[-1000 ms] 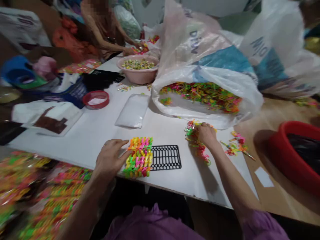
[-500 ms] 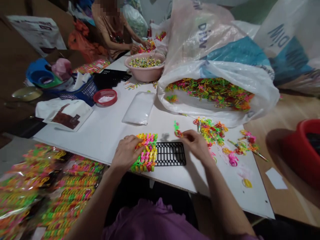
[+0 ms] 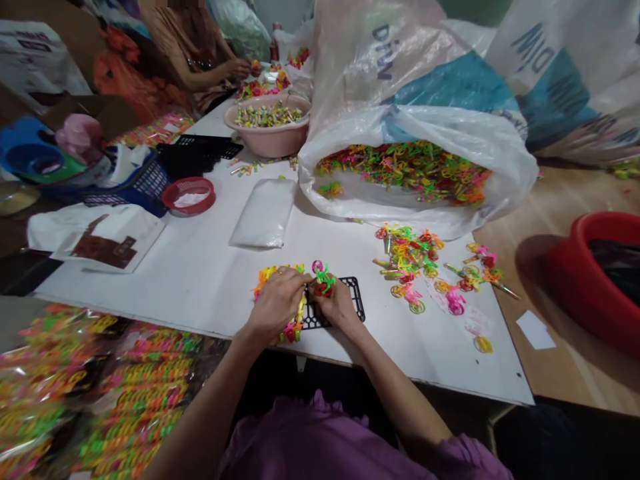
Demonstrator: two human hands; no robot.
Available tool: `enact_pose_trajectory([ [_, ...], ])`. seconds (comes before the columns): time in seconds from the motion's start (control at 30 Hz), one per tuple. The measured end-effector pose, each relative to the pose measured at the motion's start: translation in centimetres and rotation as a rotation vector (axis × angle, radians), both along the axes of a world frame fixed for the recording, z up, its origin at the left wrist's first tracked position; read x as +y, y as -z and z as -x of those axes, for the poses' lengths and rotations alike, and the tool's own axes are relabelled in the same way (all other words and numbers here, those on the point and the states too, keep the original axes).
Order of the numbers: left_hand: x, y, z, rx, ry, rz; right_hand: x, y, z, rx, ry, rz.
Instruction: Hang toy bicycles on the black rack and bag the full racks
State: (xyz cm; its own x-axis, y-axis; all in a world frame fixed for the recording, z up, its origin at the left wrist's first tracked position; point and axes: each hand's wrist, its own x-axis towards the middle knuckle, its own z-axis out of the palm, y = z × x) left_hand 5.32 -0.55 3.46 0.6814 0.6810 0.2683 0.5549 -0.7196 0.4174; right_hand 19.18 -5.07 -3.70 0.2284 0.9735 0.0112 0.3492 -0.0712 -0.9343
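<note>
A black plastic grid tray (image 3: 356, 298) lies near the table's front edge. Rows of small neon plastic toys (image 3: 291, 331) fill its left part, largely covered by my left hand (image 3: 278, 301), whose fingers close at the edge of those rows. My right hand (image 3: 336, 305) is closed on a small green, pink and red plastic toy (image 3: 324, 279) above the bare slots. The fingertips of both hands nearly meet there; whether my left fingers also pinch part of the toy is hidden. A loose pile of similar toys (image 3: 411, 253) lies to the right.
A big plastic bag (image 3: 410, 207) of toys lies open behind the pile. Farther back are a pink basin (image 3: 273, 139), a red basket (image 3: 189, 197) and a clear plastic packet (image 3: 263, 213). Packed toys (image 3: 145, 373) lie at lower left. Another person (image 3: 193, 53) works at the far end.
My right hand has moved left with the toy, from the tray's right end to beside my left hand. My left hand has shifted to the right edge of the filled rows. The view has shifted.
</note>
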Motion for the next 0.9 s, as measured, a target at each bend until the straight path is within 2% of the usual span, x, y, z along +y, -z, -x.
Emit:
enact_pose_trajectory([
  [0.1, 0.0, -0.2, 0.4, -0.005, -0.009, 0.002, 0.2, 0.1, 0.5, -0.152, -0.046, -0.032],
  [0.2, 0.0, -0.5, 0.7, -0.009, -0.001, 0.01, 0.2, -0.7, 0.6, -0.346, -0.146, -0.019],
  [0.33, -0.3, -0.6, 0.3, -0.008, 0.015, 0.003, -0.1, -1.4, 0.7, -0.486, -0.19, 0.008],
  [0.53, -0.8, -0.1, -0.3, 0.012, -0.008, -0.06, -0.2, -1.3, 0.6, -0.576, -0.207, 0.034],
  [0.7, -0.4, 1.1, 0.2, -0.054, 0.002, -0.166, 0.1, -1.0, 0.7, -0.676, -0.234, 0.026],
  [0.8, -0.3, 1.5, 0.4, -0.041, 0.004, -0.21, 0.2, -1.4, 0.2, -0.633, -0.263, 0.021],
  [0.9, -0.6, 1.6, 0.7, -0.044, 0.038, -0.262, 0.0, -2.5, -2.5, -0.506, -0.366, 0.006],
])
